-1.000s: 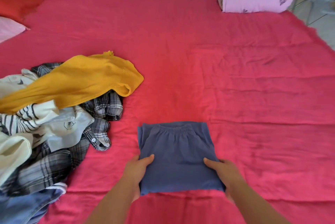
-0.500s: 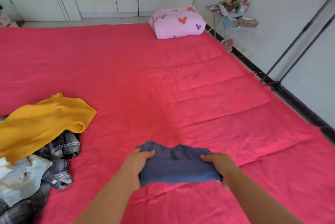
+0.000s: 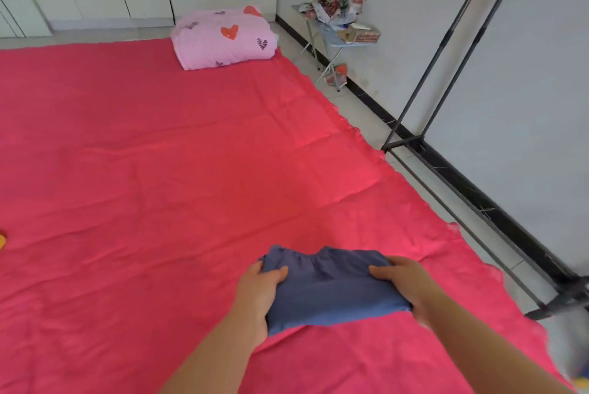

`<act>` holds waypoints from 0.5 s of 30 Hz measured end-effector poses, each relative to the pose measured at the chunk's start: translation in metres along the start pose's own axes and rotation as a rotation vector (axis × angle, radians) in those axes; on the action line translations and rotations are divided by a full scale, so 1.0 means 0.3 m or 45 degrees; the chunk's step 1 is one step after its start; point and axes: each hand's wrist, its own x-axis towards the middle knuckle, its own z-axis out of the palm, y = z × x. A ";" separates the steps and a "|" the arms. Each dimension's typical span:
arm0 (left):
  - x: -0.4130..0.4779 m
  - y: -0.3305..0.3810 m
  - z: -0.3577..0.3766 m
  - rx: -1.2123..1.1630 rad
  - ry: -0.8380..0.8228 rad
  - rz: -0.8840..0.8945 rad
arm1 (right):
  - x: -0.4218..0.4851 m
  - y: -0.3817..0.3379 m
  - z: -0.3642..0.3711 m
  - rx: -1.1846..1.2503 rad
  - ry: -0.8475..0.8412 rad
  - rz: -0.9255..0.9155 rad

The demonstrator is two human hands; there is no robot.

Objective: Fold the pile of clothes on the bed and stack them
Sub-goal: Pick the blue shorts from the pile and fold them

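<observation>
at the near right part of the bed, the fingers of both hands are curled round the short sides of a folded blue garment (image 3: 328, 291), thumbs on top and the rest tucked under the cloth. the left hand (image 3: 258, 291) grips the left side, the right hand (image 3: 404, 285) the right side, and the garment spans the gap between them. its far edge, a gathered waistband, buckles in the middle; its near edge runs straight from palm to palm. whether it rests on the sheet or is held just above it, i cannot tell. both forearms come in bare from the bottom of the view, angling toward each other, wrists level.

round the hands the red bed sheet (image 3: 159, 170) lies flat with shallow creases, with open sheet to the left and ahead. the bed's right edge runs diagonally near the right hand, with pale floor tiles (image 3: 366, 119) beyond it. a black metal rack frame (image 3: 446, 74) stands on that floor against the wall. at the far corner of the bed lies a pink heart-print bundle (image 3: 223, 38), and just beside it a small folding stand (image 3: 341, 30) heaped with clutter. a sliver of yellow cloth (image 3: 1, 240) shows at the left border.
</observation>
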 end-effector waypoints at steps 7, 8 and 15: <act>0.107 -0.066 0.384 -0.096 0.070 0.224 | 0.258 0.025 -0.303 -0.205 0.138 -0.269; 0.123 -0.104 0.421 -0.065 0.081 0.235 | 0.289 0.049 -0.326 -0.245 0.168 -0.293; 0.199 -0.498 0.519 0.432 0.083 0.185 | 0.430 0.387 -0.384 -0.572 0.222 -0.064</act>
